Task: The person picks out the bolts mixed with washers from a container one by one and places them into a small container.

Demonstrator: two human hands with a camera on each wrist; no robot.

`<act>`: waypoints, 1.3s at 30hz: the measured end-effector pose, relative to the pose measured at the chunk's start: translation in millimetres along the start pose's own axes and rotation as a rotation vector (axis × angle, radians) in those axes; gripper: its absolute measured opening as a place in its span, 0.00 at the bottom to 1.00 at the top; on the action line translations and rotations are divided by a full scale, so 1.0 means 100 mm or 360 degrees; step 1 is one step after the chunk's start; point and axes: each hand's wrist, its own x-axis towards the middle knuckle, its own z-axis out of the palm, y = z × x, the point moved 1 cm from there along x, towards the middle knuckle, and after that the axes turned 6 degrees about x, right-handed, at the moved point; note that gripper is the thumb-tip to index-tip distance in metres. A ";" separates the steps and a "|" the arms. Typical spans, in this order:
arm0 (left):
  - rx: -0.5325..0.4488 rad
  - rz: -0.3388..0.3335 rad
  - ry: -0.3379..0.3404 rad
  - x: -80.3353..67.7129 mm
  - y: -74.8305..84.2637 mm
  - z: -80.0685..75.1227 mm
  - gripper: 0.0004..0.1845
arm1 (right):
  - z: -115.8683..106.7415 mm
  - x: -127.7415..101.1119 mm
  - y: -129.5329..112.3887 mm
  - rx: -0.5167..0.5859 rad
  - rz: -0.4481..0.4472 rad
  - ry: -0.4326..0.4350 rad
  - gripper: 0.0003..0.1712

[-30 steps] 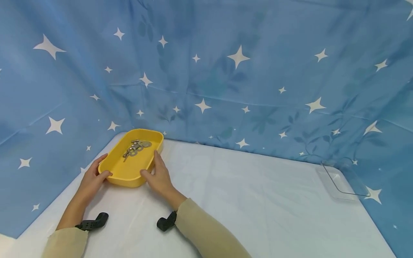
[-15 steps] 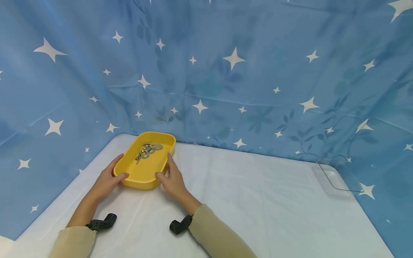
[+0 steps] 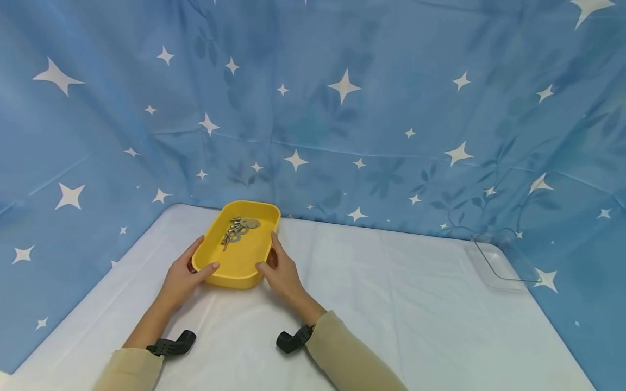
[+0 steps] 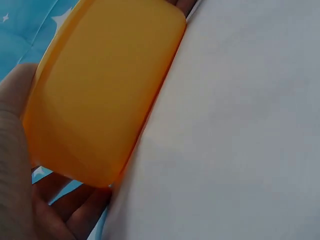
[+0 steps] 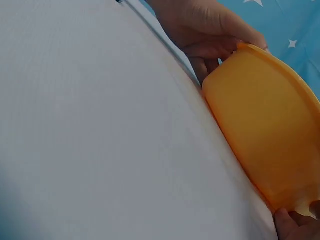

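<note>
Both of my grips have the yellow tray (image 3: 239, 263) between them, the left grip (image 3: 180, 281) pinching its near-left corner and the right grip (image 3: 286, 276) pinching its right wall close to the near end, thumbs at the rim. I can't tell whether the tray rests on the bench (image 3: 371, 315) or sits slightly raised. With the hold so near my end, the far end beyond the grips has no support, so I'd expect it to dip if lifted. The screws (image 3: 232, 231) and washers (image 3: 235, 238) lie loose in a heap ahead of the grips, in the tray's far half; a tilt or jerk could slide them, and uneven pull between the grips could twist the tray. Straight ahead, the bench's far edge and the starry curtain (image 3: 313, 108) come just past the tray, so pushing forward risks snagging cloth; the left edge slants in beyond the left grip. My widest room is right of the right grip, across white cloth towards the transparent container (image 3: 489, 263), well apart at the far-right edge.
</note>
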 end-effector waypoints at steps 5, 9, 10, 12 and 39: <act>-0.0087 0.0080 0.0016 0.04 0.10 0.16 0.49 | -0.14 -0.02 0.02 -0.0007 0.0010 0.0037 0.49; -0.0169 0.0148 -0.0012 0.08 0.18 0.23 0.49 | -0.25 -0.03 0.05 0.0016 -0.0009 0.0044 0.49; -0.0179 0.0161 -0.0017 0.08 0.19 0.25 0.48 | -0.28 -0.04 0.05 0.0020 -0.0008 0.0049 0.49; -0.0157 0.0180 -0.0035 0.09 0.22 0.29 0.45 | -0.34 -0.06 0.07 0.0027 -0.0005 0.0062 0.49; -0.0290 0.0201 -0.0327 0.25 0.81 1.09 0.55 | -1.40 -0.40 0.26 -0.0155 0.0081 0.0148 0.48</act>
